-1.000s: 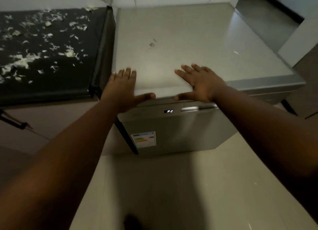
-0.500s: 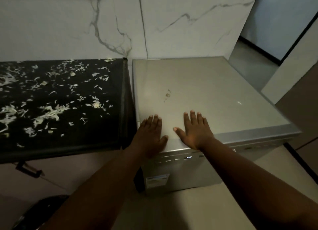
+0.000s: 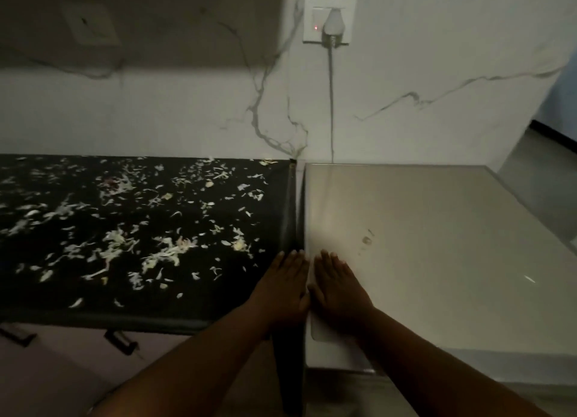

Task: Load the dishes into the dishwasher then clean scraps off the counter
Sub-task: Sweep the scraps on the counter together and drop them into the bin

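With the dishwasher at three o'clock apparently closed, the scrap-clearing step seems next: both the left hand and right hand lie flat, fingers straight, holding nothing, and must sweep the scraps across the counter at nine o'clock.

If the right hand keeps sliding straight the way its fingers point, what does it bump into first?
Probably nothing soon: the right hand lies flat on the dishwasher top, fingers pointing toward the wall. The top looks bare ahead, so likely the wall first.
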Available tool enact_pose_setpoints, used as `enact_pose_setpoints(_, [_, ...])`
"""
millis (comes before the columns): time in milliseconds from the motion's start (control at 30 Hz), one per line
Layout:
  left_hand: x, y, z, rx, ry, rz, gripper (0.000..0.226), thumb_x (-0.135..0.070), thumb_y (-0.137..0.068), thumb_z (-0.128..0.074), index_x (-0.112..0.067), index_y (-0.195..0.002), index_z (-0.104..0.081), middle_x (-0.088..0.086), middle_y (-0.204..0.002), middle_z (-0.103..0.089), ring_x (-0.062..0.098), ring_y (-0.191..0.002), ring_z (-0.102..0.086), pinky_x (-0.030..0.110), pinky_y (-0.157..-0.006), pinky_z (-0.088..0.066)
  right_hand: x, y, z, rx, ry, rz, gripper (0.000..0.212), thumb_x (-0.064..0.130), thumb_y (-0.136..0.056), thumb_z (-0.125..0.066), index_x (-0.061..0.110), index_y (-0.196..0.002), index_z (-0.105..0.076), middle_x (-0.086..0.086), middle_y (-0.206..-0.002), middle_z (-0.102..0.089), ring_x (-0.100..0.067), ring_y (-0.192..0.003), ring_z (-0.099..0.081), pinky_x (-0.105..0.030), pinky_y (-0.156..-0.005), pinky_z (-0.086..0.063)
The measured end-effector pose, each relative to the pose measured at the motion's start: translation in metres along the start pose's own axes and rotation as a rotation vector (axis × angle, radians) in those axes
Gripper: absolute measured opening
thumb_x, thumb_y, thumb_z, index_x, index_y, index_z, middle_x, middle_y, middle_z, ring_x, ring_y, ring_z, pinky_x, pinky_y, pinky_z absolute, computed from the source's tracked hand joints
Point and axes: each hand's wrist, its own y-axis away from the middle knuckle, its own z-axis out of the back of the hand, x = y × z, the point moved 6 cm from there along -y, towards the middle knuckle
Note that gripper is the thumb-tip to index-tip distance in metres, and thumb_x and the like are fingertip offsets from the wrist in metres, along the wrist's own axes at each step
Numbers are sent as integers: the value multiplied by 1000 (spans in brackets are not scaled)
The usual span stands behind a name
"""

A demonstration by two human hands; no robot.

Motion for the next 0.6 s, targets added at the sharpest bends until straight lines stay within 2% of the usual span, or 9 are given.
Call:
enact_pose_setpoints(100, [49, 10, 0, -35, 13, 129, 97, -62, -72, 18, -8, -152, 1, 11, -160, 5, 21, -146, 12, 37, -113, 18, 28, -36, -1, 10, -82, 52, 126, 79, -48, 39, 13, -151, 8, -5, -157, 20, -17, -143, 21, -28, -113, 15])
enact_pose_setpoints(200, [93, 36, -4, -60, 50, 280, 115, -74, -62, 33, -11, -152, -1, 8, -160, 3, 20, -147, 9, 37, -113, 16, 59, -59, 0, 41, -63, 131, 121, 80, -54, 30, 13, -151, 6, -5, -159, 15, -13, -139, 24, -27, -112, 16])
enact_pose_setpoints(267, [124, 64, -7, -115, 103, 399, 115, -77, -64, 29, -11, -152, -6, 6, -160, -1, 20, -147, 6, 37, -116, 12, 83, -71, -6, 69, -26, 170, 116, 82, -60, 20, 12, -151, 7, -7, -159, 14, -14, -140, 24, -30, -112, 16])
enact_pose_setpoints(367, [173, 110, -13, -203, 150, 564, 109, -80, -73, 17, -12, -152, -15, 6, -160, -12, 20, -147, -1, 38, -119, 6, 116, -85, -16, 82, 5, 156, 122, 90, -60, 4, 10, -151, 10, -9, -159, 15, -21, -145, 19, -34, -114, 16])
enact_pose_setpoints(500, [250, 164, -27, -217, 178, 768, 116, -87, -67, 11, -10, -152, -2, 7, -160, -1, 21, -146, 10, 39, -117, 9, 170, -102, -30, 139, 44, 200, 132, 98, -58, -14, 8, -148, 21, -6, -149, 33, -23, -142, 27, -39, -116, 16])
enact_pose_setpoints(600, [297, 190, -35, -204, 186, 829, 119, -91, -65, 9, -9, -152, 4, 9, -160, 5, 22, -145, 13, 40, -117, 10, 210, -114, -41, 135, 58, 190, 136, 100, -55, -18, 7, -145, 25, -11, -151, 33, -26, -139, 32, -40, -116, 17])
